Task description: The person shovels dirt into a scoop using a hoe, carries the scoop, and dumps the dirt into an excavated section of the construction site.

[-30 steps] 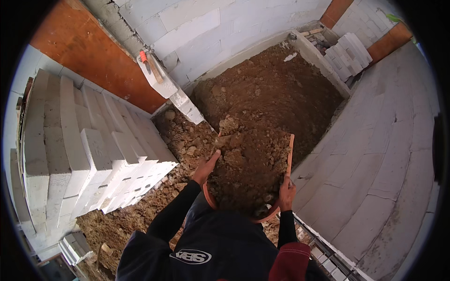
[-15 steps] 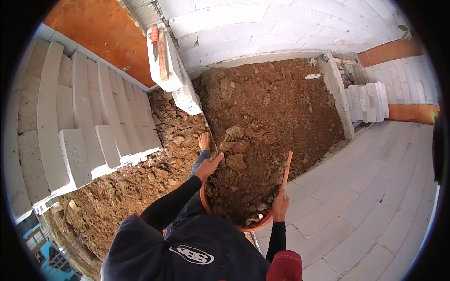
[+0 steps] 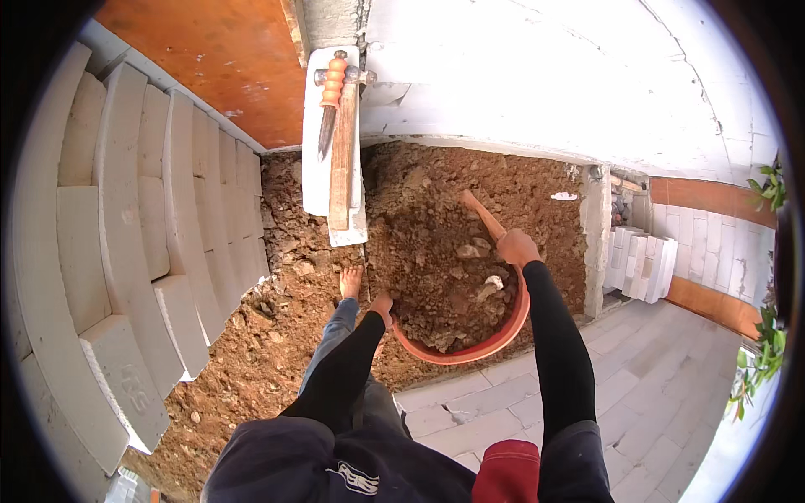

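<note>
A round orange-red tub [image 3: 470, 355] full of brown soil and clods is in front of me, at the middle of the view. My left hand [image 3: 382, 308] is closed on its left rim. At the right rim, my right hand [image 3: 517, 248] is closed round a pale wooden handle [image 3: 485, 216], which points forward and left over the soil. Whether those fingers also grip the rim, I cannot tell. No tool head shows on the handle. A whitish lump [image 3: 490, 287] lies on the soil inside the tub, near its right side.
Ahead, a hammer [image 3: 341, 159] and an orange-gripped pointed tool [image 3: 331, 96] lie on white blocks [image 3: 317, 180]. Stacked pale blocks [image 3: 138, 251] line the left. Loose soil [image 3: 243, 369] covers the ground by my bare foot [image 3: 350, 282]. A low concrete edge [image 3: 595, 235] and pale block surface [image 3: 662, 360] are right.
The tub has moved forward, away from my body, with both hands. The handle in my right hand has swung from pointing forward to pointing forward and left. My view has shifted too.
</note>
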A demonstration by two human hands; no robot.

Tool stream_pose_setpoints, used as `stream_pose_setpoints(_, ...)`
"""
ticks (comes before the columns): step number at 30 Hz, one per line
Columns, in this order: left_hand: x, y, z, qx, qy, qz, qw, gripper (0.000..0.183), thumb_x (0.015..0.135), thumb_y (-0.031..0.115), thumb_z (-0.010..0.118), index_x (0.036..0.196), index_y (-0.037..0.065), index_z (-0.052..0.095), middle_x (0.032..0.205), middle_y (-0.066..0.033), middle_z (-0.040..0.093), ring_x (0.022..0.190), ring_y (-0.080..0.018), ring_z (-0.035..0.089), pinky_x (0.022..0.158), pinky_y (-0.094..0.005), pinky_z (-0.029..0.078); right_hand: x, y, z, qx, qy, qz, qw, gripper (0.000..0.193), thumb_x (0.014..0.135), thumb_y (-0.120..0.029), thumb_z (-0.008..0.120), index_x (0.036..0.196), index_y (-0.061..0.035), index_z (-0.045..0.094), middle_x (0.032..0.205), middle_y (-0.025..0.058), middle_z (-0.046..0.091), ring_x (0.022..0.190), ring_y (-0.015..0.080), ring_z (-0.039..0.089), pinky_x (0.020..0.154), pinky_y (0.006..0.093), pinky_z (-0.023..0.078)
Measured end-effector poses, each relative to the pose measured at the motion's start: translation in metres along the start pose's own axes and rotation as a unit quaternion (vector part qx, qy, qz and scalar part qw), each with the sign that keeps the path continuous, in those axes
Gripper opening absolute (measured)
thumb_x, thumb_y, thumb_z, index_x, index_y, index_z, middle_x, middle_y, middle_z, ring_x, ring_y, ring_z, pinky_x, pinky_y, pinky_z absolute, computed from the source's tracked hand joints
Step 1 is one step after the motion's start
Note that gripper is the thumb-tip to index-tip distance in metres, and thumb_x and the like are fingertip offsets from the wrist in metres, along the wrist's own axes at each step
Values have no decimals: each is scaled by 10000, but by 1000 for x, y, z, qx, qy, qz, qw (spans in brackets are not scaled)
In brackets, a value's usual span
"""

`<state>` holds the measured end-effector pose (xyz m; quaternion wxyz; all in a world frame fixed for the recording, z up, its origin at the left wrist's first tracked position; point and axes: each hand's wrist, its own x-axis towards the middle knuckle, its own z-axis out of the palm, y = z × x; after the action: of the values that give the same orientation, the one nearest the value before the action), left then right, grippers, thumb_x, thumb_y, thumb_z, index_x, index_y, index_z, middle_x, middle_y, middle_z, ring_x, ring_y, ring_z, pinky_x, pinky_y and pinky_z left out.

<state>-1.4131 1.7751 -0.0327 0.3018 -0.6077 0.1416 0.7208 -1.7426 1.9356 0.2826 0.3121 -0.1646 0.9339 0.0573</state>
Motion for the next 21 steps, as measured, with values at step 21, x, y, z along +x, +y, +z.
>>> stream_pose_setpoints(21,-137,-105,206,-307,-204,-23,929,239,1060,222,436,870,78,448,701,-38,371,584,-191,367,553,-394,383,-97,-44,-138,20,154,-6,988,393,822,-161,643,1178,-5,588,1098,234,668,1059,420,638,937,490,499)
